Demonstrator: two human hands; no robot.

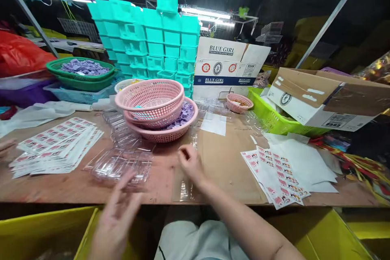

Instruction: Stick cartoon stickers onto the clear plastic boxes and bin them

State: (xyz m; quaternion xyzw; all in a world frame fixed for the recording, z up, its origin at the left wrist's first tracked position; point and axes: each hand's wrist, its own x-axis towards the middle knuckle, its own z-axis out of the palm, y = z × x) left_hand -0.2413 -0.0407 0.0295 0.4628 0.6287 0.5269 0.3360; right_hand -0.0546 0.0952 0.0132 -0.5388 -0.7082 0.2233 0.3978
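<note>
Clear blister trays sit stacked near surface's front edge, left of centre. My left hand hovers over them, fingers spread, blurred, holding nothing. Right hand rests loosely curled beside, empty. Prob. picking step; next needs separating just the top tray.

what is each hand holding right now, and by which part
Neither clearly holds anything. The blurred left hand hovers open near the clear plastic trays; the right hand rests on the table, fingers curled, contents not discernible.
</note>
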